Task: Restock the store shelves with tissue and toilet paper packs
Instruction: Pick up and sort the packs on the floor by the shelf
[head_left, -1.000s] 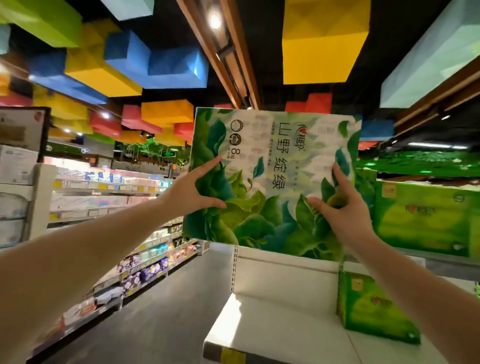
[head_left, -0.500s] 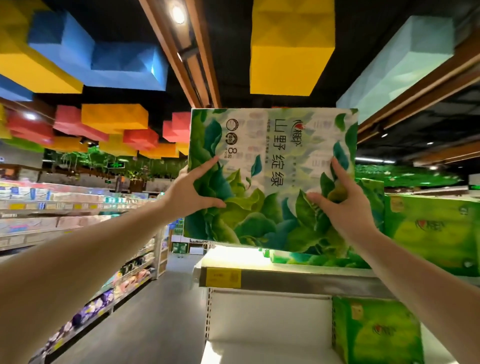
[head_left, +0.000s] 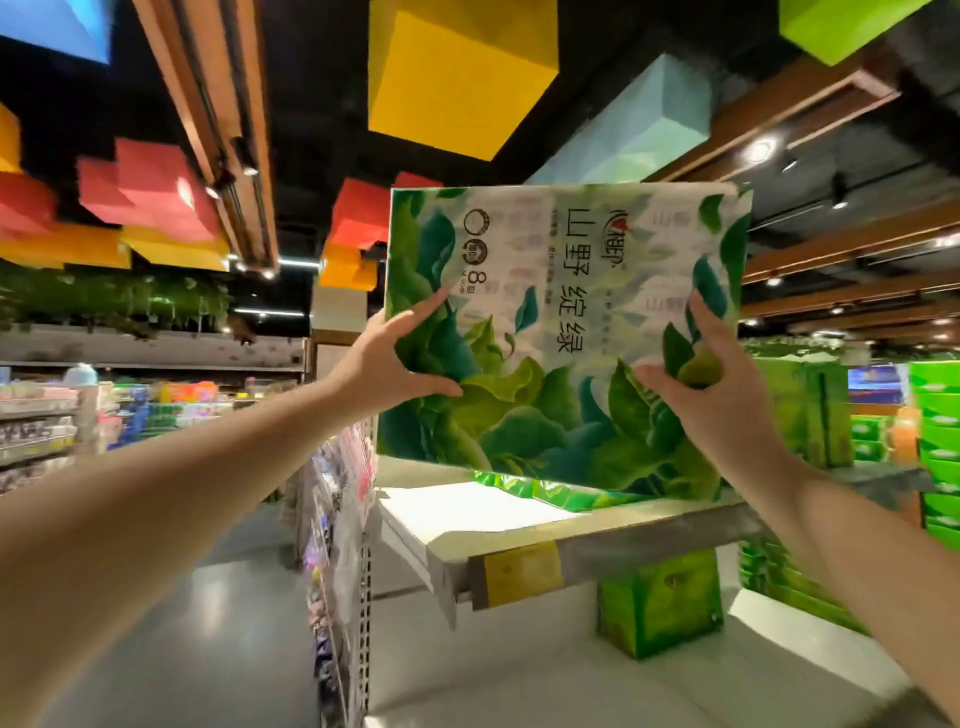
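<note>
A large tissue pack (head_left: 561, 332) printed with green leaves and Chinese characters stands upright just above the top shelf (head_left: 498, 514). My left hand (head_left: 387, 364) grips its left edge, thumb on the front. My right hand (head_left: 711, 384) holds its lower right part, fingers and thumb pressed into the wrapper. A flat green pack (head_left: 550, 491) lies on the shelf under the raised one. More green packs (head_left: 802, 410) stand on the shelf to the right.
A green pack (head_left: 660, 603) sits on the lower shelf (head_left: 519, 665) beneath. Stacked green packs (head_left: 937, 457) fill the far right. An aisle (head_left: 208, 649) runs on the left past hanging goods (head_left: 332, 519) and distant shelving (head_left: 36, 421). Coloured blocks hang overhead.
The view has swung left and up, and the shelf's top surface now shows. The pack, held by both hands, is now over the top shelf.
</note>
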